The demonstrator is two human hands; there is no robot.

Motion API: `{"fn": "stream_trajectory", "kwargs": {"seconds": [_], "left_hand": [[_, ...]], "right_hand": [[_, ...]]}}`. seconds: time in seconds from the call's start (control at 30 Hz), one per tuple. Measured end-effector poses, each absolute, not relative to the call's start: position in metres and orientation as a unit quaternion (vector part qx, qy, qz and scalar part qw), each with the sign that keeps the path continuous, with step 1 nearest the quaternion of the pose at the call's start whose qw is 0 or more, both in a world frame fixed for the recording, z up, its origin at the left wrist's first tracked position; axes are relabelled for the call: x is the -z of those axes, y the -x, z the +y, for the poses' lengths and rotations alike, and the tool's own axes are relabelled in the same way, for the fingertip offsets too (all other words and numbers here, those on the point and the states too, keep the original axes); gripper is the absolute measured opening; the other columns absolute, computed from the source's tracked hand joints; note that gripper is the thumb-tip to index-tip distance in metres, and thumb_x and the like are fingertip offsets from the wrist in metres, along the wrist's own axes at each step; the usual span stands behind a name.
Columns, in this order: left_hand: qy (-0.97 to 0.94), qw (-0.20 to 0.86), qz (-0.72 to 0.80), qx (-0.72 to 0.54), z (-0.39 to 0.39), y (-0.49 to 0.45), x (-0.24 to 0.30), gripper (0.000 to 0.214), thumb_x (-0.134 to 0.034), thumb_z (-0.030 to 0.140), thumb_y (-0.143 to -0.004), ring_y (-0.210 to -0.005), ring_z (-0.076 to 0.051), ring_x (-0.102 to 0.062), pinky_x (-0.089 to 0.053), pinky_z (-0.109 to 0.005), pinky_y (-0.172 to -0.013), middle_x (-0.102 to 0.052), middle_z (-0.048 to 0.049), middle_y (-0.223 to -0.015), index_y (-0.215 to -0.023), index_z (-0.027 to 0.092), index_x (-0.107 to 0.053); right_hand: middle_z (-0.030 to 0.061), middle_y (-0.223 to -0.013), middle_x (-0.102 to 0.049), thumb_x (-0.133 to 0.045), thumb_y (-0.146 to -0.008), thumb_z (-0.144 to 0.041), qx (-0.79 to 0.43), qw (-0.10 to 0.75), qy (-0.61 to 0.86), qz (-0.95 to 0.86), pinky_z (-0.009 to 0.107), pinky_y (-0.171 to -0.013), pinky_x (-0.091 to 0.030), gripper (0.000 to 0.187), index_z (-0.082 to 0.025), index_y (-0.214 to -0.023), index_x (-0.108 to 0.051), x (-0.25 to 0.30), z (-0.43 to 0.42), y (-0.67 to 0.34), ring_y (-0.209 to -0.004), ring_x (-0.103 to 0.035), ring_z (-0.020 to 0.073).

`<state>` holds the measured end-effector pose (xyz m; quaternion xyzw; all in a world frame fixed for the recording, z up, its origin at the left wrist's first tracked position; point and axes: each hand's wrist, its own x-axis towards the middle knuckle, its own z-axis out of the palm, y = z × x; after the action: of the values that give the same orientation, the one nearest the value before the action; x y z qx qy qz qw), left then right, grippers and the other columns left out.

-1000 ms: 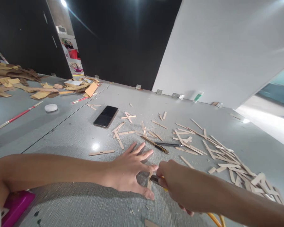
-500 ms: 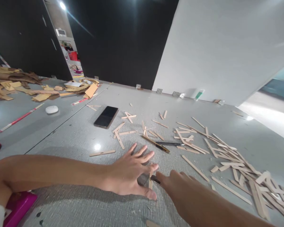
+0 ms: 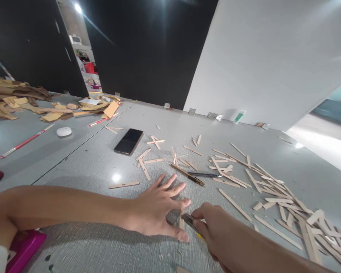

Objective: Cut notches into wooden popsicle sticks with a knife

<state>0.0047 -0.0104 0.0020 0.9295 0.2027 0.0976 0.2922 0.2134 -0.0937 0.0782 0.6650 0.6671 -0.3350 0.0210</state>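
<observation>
My left hand [image 3: 156, 208] lies spread on the grey table, index finger and thumb pressing near the two ends of a wooden craft stick [image 3: 182, 220]. My right hand [image 3: 216, 231] is closed around a utility knife [image 3: 191, 222] with a bit of yellow on its handle. The knife's tip meets the stick's side between my left thumb and index finger. Beyond my left fingertips lie a gold-and-black pen [image 3: 187, 174] and a dark pen [image 3: 205, 174]. Several cut sticks [image 3: 144, 168] lie past the hand.
A large pile of craft sticks [image 3: 298, 212] spreads over the right side. A phone [image 3: 129, 141], a white earbud case [image 3: 64, 132] and a red-and-white pencil [image 3: 27, 141] lie to the left. Torn cardboard [image 3: 51, 110] is heaped at back left. A magenta object [image 3: 27, 250] sits under my left forearm.
My right hand has turned and drawn slightly back, showing more of the knife and its yellow part. My left hand stays in place on the stick. The view has shifted slightly.
</observation>
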Motion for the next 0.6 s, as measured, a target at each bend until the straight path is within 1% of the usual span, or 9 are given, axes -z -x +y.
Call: {"fn": "stream_trajectory", "kwargs": {"seconds": [0.07, 0.13, 0.23, 0.3, 0.37, 0.47, 0.5, 0.57, 0.6], "left_hand": [[-0.929, 0.294, 0.200, -0.098, -0.010, -0.004, -0.002, 0.089, -0.057, 0.081, -0.089, -0.160, -0.042, 0.008, -0.001, -0.074, -0.125, -0.009, -0.0113, -0.173, -0.160, 0.028, -0.044], [-0.930, 0.294, 0.201, -0.093, -0.011, -0.004, -0.001, 0.090, -0.056, 0.082, -0.089, -0.160, -0.042, 0.008, 0.000, -0.073, -0.125, -0.009, -0.0112, -0.174, -0.160, 0.028, -0.043], [-0.930, 0.291, 0.203, -0.093, -0.011, -0.003, -0.002, 0.092, -0.055, 0.083, -0.088, -0.160, -0.042, 0.008, 0.000, -0.074, -0.125, -0.008, -0.0103, -0.174, -0.161, 0.029, -0.041], [-0.931, 0.290, 0.200, -0.096, -0.011, -0.003, -0.002, 0.092, -0.054, 0.083, -0.088, -0.160, -0.043, 0.007, -0.001, -0.074, -0.125, -0.008, -0.0101, -0.174, -0.161, 0.029, -0.041], [-0.931, 0.291, 0.198, -0.096, -0.011, -0.003, -0.002, 0.093, -0.054, 0.084, -0.088, -0.160, -0.043, 0.007, -0.001, -0.074, -0.125, -0.009, -0.0103, -0.174, -0.161, 0.029, -0.041], [-0.930, 0.292, 0.201, -0.101, -0.011, -0.003, -0.002, 0.093, -0.052, 0.085, -0.088, -0.160, -0.043, 0.006, 0.000, -0.073, -0.125, -0.011, -0.0104, -0.174, -0.161, 0.029, -0.042], [-0.929, 0.290, 0.202, -0.105, -0.011, -0.004, -0.002, 0.093, -0.052, 0.085, -0.088, -0.160, -0.043, 0.005, 0.001, -0.073, -0.125, -0.012, -0.0108, -0.174, -0.160, 0.028, -0.043], [-0.929, 0.286, 0.205, -0.112, -0.011, -0.004, -0.002, 0.093, -0.053, 0.086, -0.087, -0.160, -0.044, 0.003, 0.000, -0.073, -0.124, -0.016, -0.0124, -0.173, -0.159, 0.027, -0.045], [-0.930, 0.283, 0.206, -0.112, -0.011, -0.004, -0.001, 0.094, -0.055, 0.086, -0.086, -0.160, -0.044, 0.002, -0.001, -0.073, -0.124, -0.017, -0.0133, -0.173, -0.159, 0.026, -0.046]], "right_hand": [[-0.0066, -0.051, -0.055, -0.042, -0.099, -0.024, 0.444, 0.043, -0.710, 0.545, 0.017, -0.030, -0.031, 0.012, -0.024, -0.094, -0.054, -0.093, -0.089, -0.206, -0.032, -0.041, 0.0085], [-0.0073, -0.054, -0.054, -0.048, -0.099, -0.024, 0.529, 0.030, -0.731, 0.430, 0.014, -0.032, -0.027, 0.008, -0.025, -0.091, -0.048, -0.104, -0.085, -0.199, -0.035, -0.037, 0.0057], [-0.0076, -0.054, -0.052, -0.050, -0.099, -0.026, 0.574, -0.003, -0.732, 0.367, 0.012, -0.034, -0.025, 0.013, -0.025, -0.087, -0.047, -0.106, -0.083, -0.199, -0.036, -0.034, 0.0044], [-0.0068, -0.056, -0.055, -0.048, -0.100, -0.031, 0.575, -0.007, -0.730, 0.369, 0.014, -0.034, -0.025, 0.011, -0.024, -0.092, -0.051, -0.097, -0.086, -0.204, -0.035, -0.035, 0.0052], [-0.0043, -0.059, -0.060, -0.042, -0.103, -0.032, 0.484, 0.014, -0.727, 0.487, 0.017, -0.035, -0.030, 0.019, -0.024, -0.099, -0.059, -0.080, -0.093, -0.212, -0.036, -0.041, 0.0079], [0.0039, -0.068, -0.069, -0.047, -0.097, -0.017, 0.187, 0.058, -0.645, 0.739, 0.024, -0.044, -0.041, 0.025, -0.021, -0.098, -0.072, -0.055, -0.109, -0.222, -0.047, -0.060, 0.0149], [0.0064, -0.074, -0.073, -0.053, -0.090, -0.010, 0.126, 0.065, -0.614, 0.776, 0.026, -0.050, -0.045, 0.028, -0.020, -0.106, -0.074, -0.050, -0.115, -0.223, -0.055, -0.066, 0.0182], [0.0086, -0.083, -0.076, -0.057, -0.079, 0.000, -0.004, 0.079, -0.544, 0.836, 0.029, -0.057, -0.049, 0.055, -0.018, -0.130, -0.070, -0.047, -0.125, -0.222, -0.065, -0.070, 0.0225], [0.0082, -0.080, -0.075, -0.057, -0.078, 0.002, -0.084, 0.096, -0.496, 0.859, 0.029, -0.056, -0.049, 0.063, -0.016, -0.137, -0.066, -0.048, -0.129, -0.220, -0.063, -0.070, 0.0227]]}}
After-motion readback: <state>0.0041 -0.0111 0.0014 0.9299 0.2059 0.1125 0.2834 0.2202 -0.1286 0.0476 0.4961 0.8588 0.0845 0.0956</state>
